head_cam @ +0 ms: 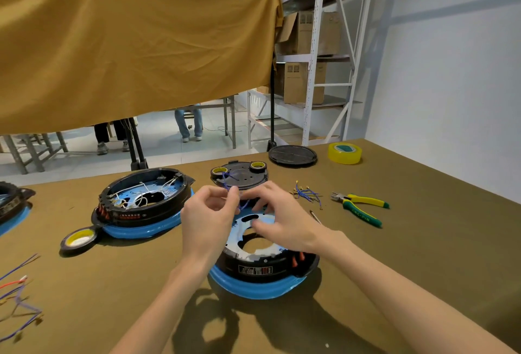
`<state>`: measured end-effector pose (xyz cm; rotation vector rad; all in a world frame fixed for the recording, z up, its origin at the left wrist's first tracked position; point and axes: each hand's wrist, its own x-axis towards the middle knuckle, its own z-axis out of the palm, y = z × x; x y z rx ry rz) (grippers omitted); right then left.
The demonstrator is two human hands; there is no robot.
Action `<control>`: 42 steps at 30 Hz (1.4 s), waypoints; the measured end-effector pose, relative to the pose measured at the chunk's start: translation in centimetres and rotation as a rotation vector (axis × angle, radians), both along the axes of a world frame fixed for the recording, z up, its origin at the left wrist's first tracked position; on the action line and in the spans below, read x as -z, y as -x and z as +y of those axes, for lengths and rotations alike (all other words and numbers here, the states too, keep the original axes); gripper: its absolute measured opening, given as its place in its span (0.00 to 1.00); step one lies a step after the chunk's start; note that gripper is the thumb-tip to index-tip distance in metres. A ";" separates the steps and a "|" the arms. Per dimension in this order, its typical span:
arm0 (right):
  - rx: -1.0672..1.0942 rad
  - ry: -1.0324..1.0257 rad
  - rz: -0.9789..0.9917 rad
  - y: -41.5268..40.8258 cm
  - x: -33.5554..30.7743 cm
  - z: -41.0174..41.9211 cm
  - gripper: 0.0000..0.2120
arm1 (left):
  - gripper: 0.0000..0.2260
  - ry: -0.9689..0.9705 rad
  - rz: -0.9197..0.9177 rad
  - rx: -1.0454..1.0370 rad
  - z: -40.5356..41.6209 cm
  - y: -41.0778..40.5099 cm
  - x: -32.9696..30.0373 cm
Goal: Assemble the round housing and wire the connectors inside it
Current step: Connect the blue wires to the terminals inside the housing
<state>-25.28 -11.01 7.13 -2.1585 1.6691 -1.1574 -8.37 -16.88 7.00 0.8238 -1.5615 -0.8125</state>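
A round black housing (262, 269) with a blue rim and a silvery inner plate sits on the table in front of me. Over its far edge my left hand (208, 221) pinches a thin blue wire (229, 184) between thumb and fingers. My right hand (282, 218) hovers over the plate with its fingers curled at the same wire; the fingertips hide the connector. A second housing (141, 204), with white wires inside, stands to the left.
Behind the hands lies a black disc (239, 177) carrying two tape rolls. Loose blue wires (307, 194), yellow-green pliers (361, 208), a black lid (293, 154) and yellow tape (344, 152) lie right. A tape roll (79, 239) and wire bundle (19, 297) lie left. People's legs show beyond the table.
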 end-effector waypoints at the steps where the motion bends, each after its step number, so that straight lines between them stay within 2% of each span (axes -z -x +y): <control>1: -0.005 -0.002 0.054 -0.3 0.1 0.2 0.18 | 0.08 -0.016 0.010 0.048 0.0 0.2 -0.3; 4: 0.067 0.105 0.055 -0.6 0.3 0.7 0.15 | 0.07 -0.019 -0.021 0.229 -0.3 0.6 -0.9; 7: 0.050 0.132 0.009 -0.5 0.7 0.9 0.15 | 0.05 -0.026 -0.080 0.361 -0.4 1.0 -1.0; 11: -0.036 0.046 -0.350 -0.6 1.2 1.5 0.15 | 0.03 0.014 -0.143 0.461 -0.9 1.2 -1.5; 13: -0.017 0.041 -0.488 -0.4 1.4 1.3 0.10 | 0.04 0.013 -0.148 0.520 -1.0 1.0 -2.0; 15: 0.091 0.089 -0.611 0.3 1.7 0.8 0.06 | 0.04 0.020 -0.182 0.527 -1.2 0.7 -2.0; 17: 0.237 0.123 -0.776 1.3 2.0 0.3 0.07 | 0.05 0.056 -0.231 0.490 -1.4 0.4 -1.1; 20: 0.470 0.131 -0.957 2.9 2.7 -0.2 0.08 | 0.06 0.180 -0.356 0.236 -2.5 0.0 0.9; 22: 0.597 0.144 -0.930 3.7 3.4 -0.5 0.09 | 0.09 0.151 -0.481 0.136 -3.8 -0.6 2.0; 25: 0.595 0.147 -0.844 3.2 4.3 -1.1 0.08 | 0.21 0.035 -0.707 0.241 -4.8 -1.3 3.4; 27: 0.592 0.152 -0.760 2.9 4.6 -1.5 0.08 | 0.25 0.021 -0.700 0.274 -4.6 -1.7 4.2; 29: 0.556 0.133 -0.667 3.3 3.9 -2.0 0.09 | 0.31 0.058 -0.643 0.194 -4.2 -2.4 4.8; 30: 0.495 0.099 -0.650 3.6 3.2 -2.2 0.09 | 0.29 0.101 -0.628 0.126 -4.0 -2.9 5.0; 32: 0.351 -0.010 -0.607 4.0 1.6 -2.8 0.09 | 0.16 0.208 -0.585 0.010 -3.9 -3.8 5.6; 33: 0.309 -0.061 -0.546 4.0 0.8 -3.0 0.10 | 0.10 0.261 -0.562 -0.018 -3.9 -4.2 5.8; 34: 0.285 -0.093 -0.488 3.9 0.2 -3.3 0.10 | 0.08 0.303 -0.559 -0.010 -3.9 -4.4 5.9; 38: 0.330 -0.110 -0.285 2.9 -0.8 -3.5 0.11 | 0.23 0.257 -0.671 0.197 -3.5 -4.6 6.4; 40: 0.383 -0.152 -0.111 2.9 -0.5 -3.0 0.13 | 0.27 0.260 -0.651 0.123 -2.4 -4.1 6.9; 42: 0.444 -0.207 -0.047 3.3 0.0 -2.3 0.14 | 0.31 0.247 -0.671 -0.017 -0.5 -3.1 6.8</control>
